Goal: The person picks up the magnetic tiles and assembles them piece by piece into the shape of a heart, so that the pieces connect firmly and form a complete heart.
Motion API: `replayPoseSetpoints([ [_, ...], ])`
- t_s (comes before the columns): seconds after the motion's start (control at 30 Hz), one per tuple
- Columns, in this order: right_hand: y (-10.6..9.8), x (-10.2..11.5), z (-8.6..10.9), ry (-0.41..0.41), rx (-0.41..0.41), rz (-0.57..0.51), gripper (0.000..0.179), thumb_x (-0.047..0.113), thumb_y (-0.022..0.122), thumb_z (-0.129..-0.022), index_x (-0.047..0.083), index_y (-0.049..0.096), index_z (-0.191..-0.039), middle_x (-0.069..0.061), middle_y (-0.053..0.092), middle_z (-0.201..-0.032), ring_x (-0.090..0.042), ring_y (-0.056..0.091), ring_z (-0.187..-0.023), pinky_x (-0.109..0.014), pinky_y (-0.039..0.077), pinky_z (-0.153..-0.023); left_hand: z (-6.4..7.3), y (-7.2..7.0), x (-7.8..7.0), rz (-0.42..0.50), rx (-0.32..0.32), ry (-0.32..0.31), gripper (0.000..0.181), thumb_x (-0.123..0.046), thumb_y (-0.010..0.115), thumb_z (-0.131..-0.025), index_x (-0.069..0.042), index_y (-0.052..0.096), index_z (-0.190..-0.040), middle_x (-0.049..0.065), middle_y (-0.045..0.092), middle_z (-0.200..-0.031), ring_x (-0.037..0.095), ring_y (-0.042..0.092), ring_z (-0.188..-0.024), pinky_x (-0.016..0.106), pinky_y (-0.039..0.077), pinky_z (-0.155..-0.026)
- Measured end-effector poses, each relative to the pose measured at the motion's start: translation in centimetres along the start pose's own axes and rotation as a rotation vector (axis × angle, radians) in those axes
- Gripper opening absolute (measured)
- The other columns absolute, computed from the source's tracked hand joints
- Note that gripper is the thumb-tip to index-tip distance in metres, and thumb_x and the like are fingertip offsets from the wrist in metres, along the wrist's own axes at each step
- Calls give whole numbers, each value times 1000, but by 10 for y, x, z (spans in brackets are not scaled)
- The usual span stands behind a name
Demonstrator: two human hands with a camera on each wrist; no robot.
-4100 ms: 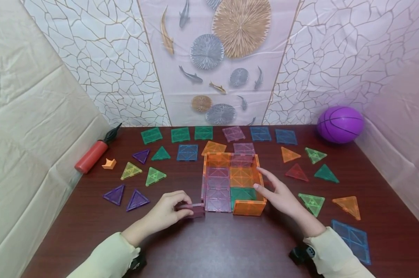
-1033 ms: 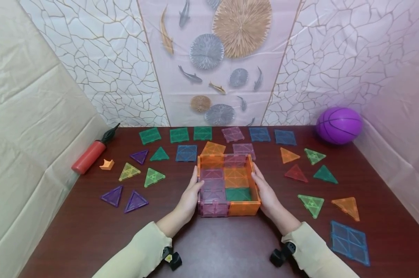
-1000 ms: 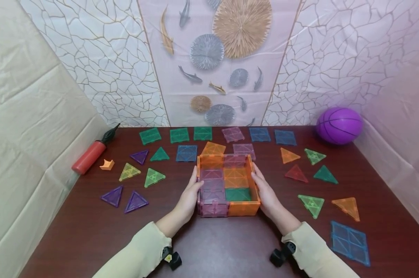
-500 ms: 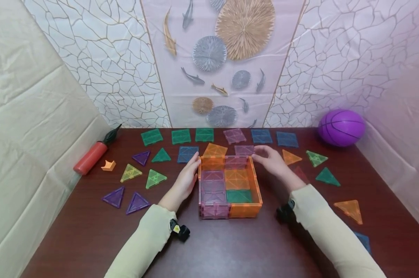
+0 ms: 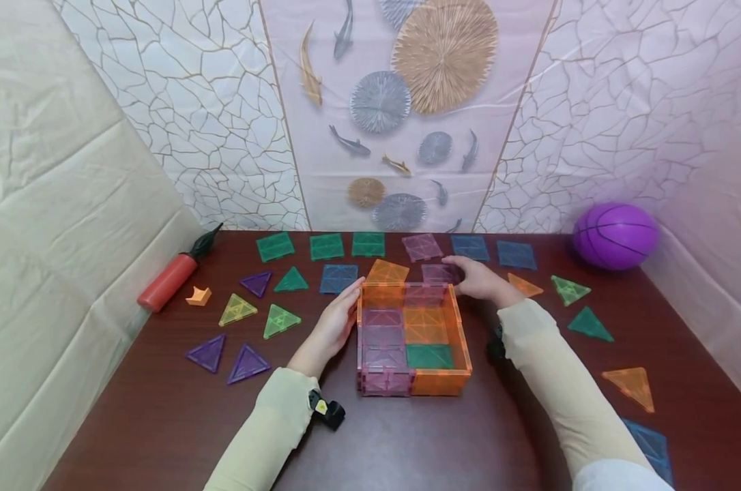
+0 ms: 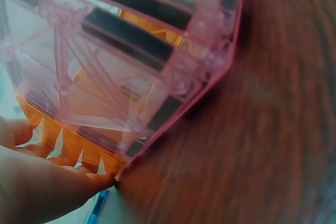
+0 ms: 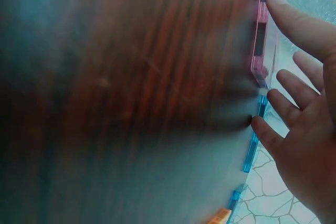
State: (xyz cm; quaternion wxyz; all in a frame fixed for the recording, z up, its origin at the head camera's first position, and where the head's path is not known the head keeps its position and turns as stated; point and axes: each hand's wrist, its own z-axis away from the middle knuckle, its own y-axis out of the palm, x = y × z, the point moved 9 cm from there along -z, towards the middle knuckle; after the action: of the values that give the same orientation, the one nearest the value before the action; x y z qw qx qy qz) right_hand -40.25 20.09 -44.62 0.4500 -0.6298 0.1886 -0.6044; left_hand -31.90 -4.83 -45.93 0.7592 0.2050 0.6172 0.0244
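An open-topped box of clear magnetic tiles [image 5: 441, 383], orange and pink with one green floor tile [image 5: 428, 356], stands mid-table. My left hand [image 5: 332, 329] lies along the box's left wall, its fingers reaching the back left corner. In the left wrist view, those fingers touch an orange tile [image 6: 86, 148] beside a pink wall tile [image 6: 89, 82]. Behind the box, my right hand [image 5: 481, 279] is at a pink square tile [image 5: 434, 273] lying flat. The right wrist view has its thumb at that pink tile [image 7: 259, 45], the other fingers spread apart.
Square tiles, green [image 5: 326, 247], blue [image 5: 339, 278] and orange [image 5: 387, 273], lie behind the box. Triangle tiles [image 5: 249, 363] lie left and right of it. A red hand pump [image 5: 169, 281] and orange crown-shaped piece [image 5: 198, 296] sit left; a purple ball [image 5: 616, 236] sits back right.
The pink front tile, swung out earlier, now closes the front wall. My right hand has left the right wall for the pink tile behind; my left hand has slid toward the back corner.
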Motion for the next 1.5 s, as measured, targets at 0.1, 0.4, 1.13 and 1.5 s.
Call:
replayPoseSetpoints([
  [0.1, 1, 2, -2, -35, 33, 61, 76, 12, 73, -81, 1, 36, -146, -28, 36, -147, -46, 34, -134, -59, 32, -106, 0, 0, 0, 4, 5, 7, 48, -18, 31, -106, -7, 25, -153, 13, 24, -158, 26, 16, -147, 44, 9, -119],
  [0.4, -6, 9, 4, -130, -21, 186, 68, 31, 78, -79, -4, 55, -132, -25, 53, -134, -42, 45, -126, -56, 35, -105, 0, -2, -1, 19, 9, 35, 49, -16, 32, -105, -2, 26, -151, 17, 30, -155, 27, 23, -144, 44, 13, -118],
  [1.13, -43, 109, 34, -275, -119, 176, 68, 41, 77, -80, 6, 57, -135, -14, 47, -142, -36, 36, -133, -57, 33, -105, 0, -3, -1, 0, 23, 52, 47, -16, 29, -106, 0, 28, -150, 19, 33, -153, 28, 27, -142, 44, 16, -117],
  [1.5, 10, 165, 53, -464, -23, 198, 63, 44, 77, -78, 9, 63, -128, -10, 55, -134, -32, 45, -127, -53, 40, -101, 1, -2, -2, -5, 11, 49, 46, -17, 29, -106, -2, 31, -149, 18, 34, -152, 28, 28, -142, 42, 18, -117],
])
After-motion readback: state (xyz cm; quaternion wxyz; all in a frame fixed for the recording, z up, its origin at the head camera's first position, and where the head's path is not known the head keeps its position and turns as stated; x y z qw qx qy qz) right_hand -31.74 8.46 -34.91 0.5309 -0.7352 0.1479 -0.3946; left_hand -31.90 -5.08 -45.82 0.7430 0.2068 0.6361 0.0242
